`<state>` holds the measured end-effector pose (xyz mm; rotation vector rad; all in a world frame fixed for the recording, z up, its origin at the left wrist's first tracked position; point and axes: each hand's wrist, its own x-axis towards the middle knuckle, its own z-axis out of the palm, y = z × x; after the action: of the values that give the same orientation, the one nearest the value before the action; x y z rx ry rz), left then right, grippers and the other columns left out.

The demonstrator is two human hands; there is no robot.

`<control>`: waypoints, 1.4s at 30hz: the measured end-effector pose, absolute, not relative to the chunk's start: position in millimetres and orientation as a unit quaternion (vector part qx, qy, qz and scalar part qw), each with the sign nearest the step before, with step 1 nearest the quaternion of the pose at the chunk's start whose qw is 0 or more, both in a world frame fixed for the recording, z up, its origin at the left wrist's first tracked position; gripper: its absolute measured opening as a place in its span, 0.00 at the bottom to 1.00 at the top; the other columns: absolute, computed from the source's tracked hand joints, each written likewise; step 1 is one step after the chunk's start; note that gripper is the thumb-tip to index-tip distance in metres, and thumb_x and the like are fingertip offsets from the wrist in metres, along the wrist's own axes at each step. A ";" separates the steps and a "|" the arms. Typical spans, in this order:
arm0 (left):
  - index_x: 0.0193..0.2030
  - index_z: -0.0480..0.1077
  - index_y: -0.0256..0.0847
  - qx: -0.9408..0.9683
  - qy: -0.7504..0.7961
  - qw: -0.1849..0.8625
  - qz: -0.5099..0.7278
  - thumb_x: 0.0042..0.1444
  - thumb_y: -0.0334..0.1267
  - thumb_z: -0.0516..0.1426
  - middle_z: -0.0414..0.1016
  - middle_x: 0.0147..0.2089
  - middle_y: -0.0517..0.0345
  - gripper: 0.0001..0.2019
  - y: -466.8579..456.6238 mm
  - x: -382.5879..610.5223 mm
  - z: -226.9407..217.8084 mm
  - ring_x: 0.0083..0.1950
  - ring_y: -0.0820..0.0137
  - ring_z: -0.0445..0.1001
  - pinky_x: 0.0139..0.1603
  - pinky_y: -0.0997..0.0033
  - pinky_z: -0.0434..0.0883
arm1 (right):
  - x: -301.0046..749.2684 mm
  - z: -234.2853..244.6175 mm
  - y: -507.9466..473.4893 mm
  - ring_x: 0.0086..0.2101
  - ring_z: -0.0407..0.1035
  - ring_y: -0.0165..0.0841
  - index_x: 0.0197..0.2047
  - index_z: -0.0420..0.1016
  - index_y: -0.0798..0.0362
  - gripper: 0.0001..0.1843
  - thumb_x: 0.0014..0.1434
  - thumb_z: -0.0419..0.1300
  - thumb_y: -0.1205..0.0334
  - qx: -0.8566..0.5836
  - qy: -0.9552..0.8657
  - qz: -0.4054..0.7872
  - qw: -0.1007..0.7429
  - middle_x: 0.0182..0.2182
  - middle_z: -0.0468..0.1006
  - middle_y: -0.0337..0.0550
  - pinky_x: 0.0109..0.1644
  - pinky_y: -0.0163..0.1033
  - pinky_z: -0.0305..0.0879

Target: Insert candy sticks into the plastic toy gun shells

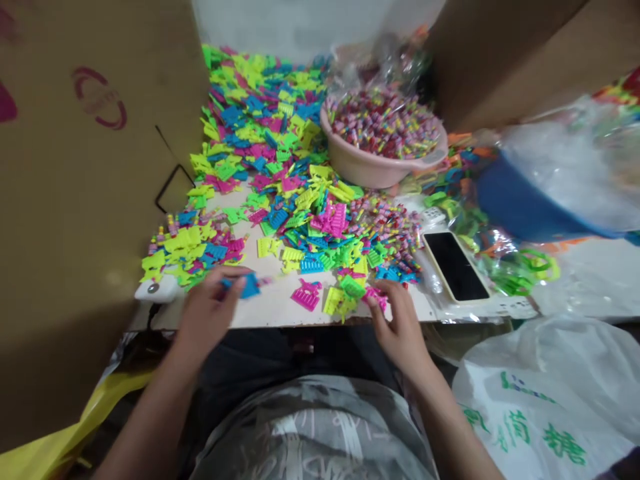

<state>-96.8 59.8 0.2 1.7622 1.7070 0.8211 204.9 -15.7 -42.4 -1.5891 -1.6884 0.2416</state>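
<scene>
My left hand (209, 308) is closed on a blue plastic comb-like piece (250, 287), held just above the table's front edge. A small, blurred pink-and-yellow thing sticks out from its right end. The fingers of my right hand (403, 327) close on a pink plastic piece (376, 298) at the front edge. Between my hands lie a magenta comb-like piece (306, 295), a yellow one (339, 303) and a green one (353, 287). Behind them is a loose heap of similar pieces (295, 213) in several colours, beside a pile of small wrapped candies (385, 223).
A pink basin (360, 163) full of wrapped candies stands at the back. A phone (457, 267) lies to the right, near a blue basin (530, 207) with plastic bags. A tall cardboard box (100, 200) walls the left side; a small white device (157, 290) sits beside it.
</scene>
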 end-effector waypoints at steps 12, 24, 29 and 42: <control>0.44 0.76 0.42 0.807 0.494 0.113 0.302 0.63 0.38 0.52 0.81 0.46 0.50 0.11 91.5 -72.1 -32.8 0.49 0.58 0.77 0.54 0.56 0.72 | 268.3 -48.1 31.3 0.41 0.63 0.51 0.44 0.78 0.57 0.13 0.61 0.57 0.61 -0.800 -0.582 -0.117 0.094 0.41 0.75 0.62 0.40 0.50 0.57; 0.50 0.74 0.41 0.754 0.504 0.367 0.205 0.53 0.28 0.59 0.75 0.45 0.50 0.16 74.1 -26.3 -61.8 0.49 0.58 0.74 0.55 0.55 0.70 | 264.3 -40.3 -0.6 0.31 0.68 0.36 0.40 0.73 0.51 0.16 0.55 0.65 0.49 -0.659 -0.498 0.274 0.493 0.31 0.76 0.42 0.36 0.41 0.65; 0.35 0.72 0.41 0.726 0.515 0.386 0.243 0.50 0.31 0.62 0.70 0.42 0.54 0.06 78.5 -30.2 -59.9 0.43 0.65 0.73 0.48 0.63 0.72 | 208.5 -47.7 -27.6 0.37 0.74 0.35 0.35 0.75 0.51 0.17 0.51 0.72 0.50 -0.494 -0.394 0.551 0.546 0.39 0.80 0.44 0.44 0.41 0.70; 0.50 0.68 0.40 0.317 0.446 0.774 0.320 0.38 0.44 0.73 0.75 0.33 0.63 0.33 22.3 -11.7 -4.9 0.27 0.76 0.72 0.26 0.78 0.67 | 160.9 -41.5 -45.3 0.46 0.73 0.36 0.52 0.74 0.46 0.15 0.66 0.59 0.50 -0.508 -0.511 0.441 0.535 0.45 0.79 0.46 0.51 0.43 0.71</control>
<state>-11.7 22.3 -4.9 0.6859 0.9655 0.6942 160.9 -45.3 -41.5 -1.2109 -1.2178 1.0496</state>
